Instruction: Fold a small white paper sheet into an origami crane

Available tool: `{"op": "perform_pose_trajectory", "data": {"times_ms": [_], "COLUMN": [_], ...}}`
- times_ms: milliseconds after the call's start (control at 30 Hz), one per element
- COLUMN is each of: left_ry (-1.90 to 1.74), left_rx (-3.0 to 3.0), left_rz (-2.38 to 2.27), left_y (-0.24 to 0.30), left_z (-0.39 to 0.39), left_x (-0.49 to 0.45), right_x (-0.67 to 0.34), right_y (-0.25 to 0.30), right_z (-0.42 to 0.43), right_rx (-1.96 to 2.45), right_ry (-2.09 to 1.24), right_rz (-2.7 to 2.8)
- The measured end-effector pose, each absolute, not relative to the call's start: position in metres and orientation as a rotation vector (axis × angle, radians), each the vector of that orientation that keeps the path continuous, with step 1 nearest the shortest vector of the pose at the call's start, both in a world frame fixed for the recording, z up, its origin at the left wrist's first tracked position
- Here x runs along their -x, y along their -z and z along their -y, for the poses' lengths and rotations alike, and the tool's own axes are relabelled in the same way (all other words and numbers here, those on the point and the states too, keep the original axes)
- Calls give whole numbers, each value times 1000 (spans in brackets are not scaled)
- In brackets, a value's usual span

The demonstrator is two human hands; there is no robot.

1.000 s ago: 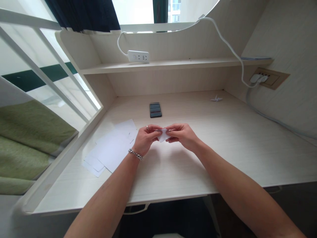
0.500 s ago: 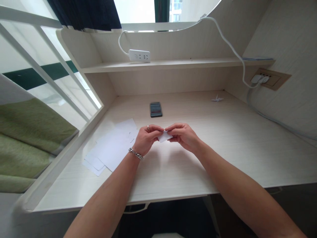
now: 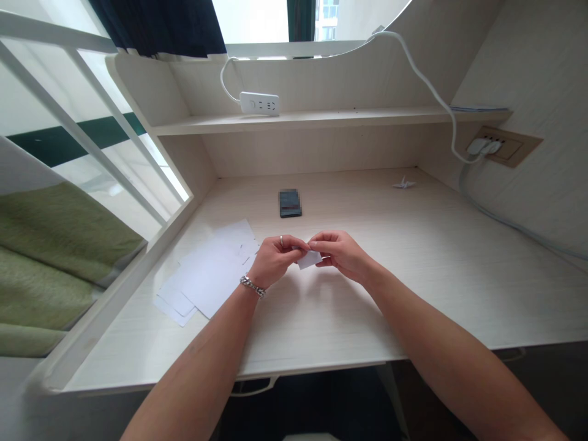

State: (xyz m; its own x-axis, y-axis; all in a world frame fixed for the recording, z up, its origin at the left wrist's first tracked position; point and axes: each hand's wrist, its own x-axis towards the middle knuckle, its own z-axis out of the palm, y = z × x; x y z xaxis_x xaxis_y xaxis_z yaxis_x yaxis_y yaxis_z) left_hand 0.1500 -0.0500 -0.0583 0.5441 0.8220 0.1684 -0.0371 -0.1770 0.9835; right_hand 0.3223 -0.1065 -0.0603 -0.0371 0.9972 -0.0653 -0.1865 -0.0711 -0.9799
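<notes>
A small folded piece of white paper (image 3: 309,260) is held just above the pale wooden desk (image 3: 413,269) between both hands. My left hand (image 3: 275,260), with a ring and a metal bracelet, pinches its left edge. My right hand (image 3: 342,254) pinches its right side, fingers curled round it. Most of the paper is hidden behind the fingers.
Several loose white sheets (image 3: 206,275) lie to the left of my hands. A dark phone (image 3: 290,203) lies further back, a small white paper crane (image 3: 403,182) at the far right. A power strip (image 3: 260,103) sits on the shelf; cables run to a wall socket (image 3: 498,146).
Both hands have shifted slightly to the right and lower with the paper, and the fingers have pinched closer together on it.
</notes>
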Motion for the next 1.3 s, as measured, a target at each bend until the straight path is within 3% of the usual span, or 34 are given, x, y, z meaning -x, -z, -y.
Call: {"op": "perform_pose_trajectory", "data": {"times_ms": [733, 1067, 1300], "left_ry": [-917, -930, -930], "left_rx": [-1339, -1406, -1470], "left_rz": [-692, -677, -717], "left_y": [59, 57, 54], "left_z": [46, 46, 49], "left_x": [-149, -147, -150], "right_x": [-315, -317, -317], "right_y": [60, 57, 59], "right_z": [107, 108, 108], "right_rx": [1112, 985, 1078], "right_ry": [-1205, -1451, -1340], "right_rz": [1125, 939, 1053]}}
